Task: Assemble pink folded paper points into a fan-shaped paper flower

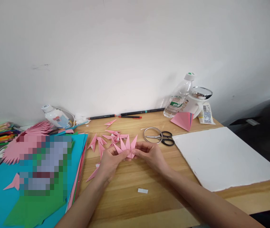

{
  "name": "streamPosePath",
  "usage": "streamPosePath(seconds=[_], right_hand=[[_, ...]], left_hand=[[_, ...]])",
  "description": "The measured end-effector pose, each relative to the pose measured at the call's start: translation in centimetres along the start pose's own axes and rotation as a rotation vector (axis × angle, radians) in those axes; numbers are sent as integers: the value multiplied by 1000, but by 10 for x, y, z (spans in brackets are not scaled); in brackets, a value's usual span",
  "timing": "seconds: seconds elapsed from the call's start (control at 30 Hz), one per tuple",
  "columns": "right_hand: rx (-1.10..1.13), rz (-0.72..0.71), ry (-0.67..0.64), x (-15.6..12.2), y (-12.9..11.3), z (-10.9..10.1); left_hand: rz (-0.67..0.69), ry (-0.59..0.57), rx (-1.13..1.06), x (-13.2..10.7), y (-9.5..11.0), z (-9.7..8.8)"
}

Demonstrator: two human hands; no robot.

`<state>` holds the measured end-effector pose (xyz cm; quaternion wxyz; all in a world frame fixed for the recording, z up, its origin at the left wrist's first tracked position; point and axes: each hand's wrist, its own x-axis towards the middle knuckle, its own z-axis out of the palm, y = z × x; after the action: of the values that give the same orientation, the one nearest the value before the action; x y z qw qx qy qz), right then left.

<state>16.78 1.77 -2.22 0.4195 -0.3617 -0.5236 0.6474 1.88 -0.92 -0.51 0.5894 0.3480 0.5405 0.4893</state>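
Between both hands is a fan of pointed pink folded-paper pieces [127,146], its tips pointing up and away from me. My left hand [116,158] pinches its lower left part, thumb in front. My right hand [149,153] pinches the lower right side, with the thumb near the base. The fingers behind the paper are partly hidden. Just beyond and left of the hands lie several loose pink folded points [100,144]. A small white strip [143,191] rests on the wooden table [125,209] in front of me.
Scissors [167,138] and a tape roll [153,135] lie beyond my right hand. A white board [227,158] is at right, a water bottle [179,96] and mug [194,101] behind. Coloured paper [78,148] and a pink pleated paper fan [13,150] lie left.
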Motion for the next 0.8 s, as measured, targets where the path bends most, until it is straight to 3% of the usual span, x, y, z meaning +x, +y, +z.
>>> streamPosePath(seconds=[0.5,0.8], right_hand=[[32,-17,-35,-1,1,-1],[69,36,38,1,-2,0]], left_hand=[[-4,47,50,-1,1,0],[18,2,-18,0,-3,-1]])
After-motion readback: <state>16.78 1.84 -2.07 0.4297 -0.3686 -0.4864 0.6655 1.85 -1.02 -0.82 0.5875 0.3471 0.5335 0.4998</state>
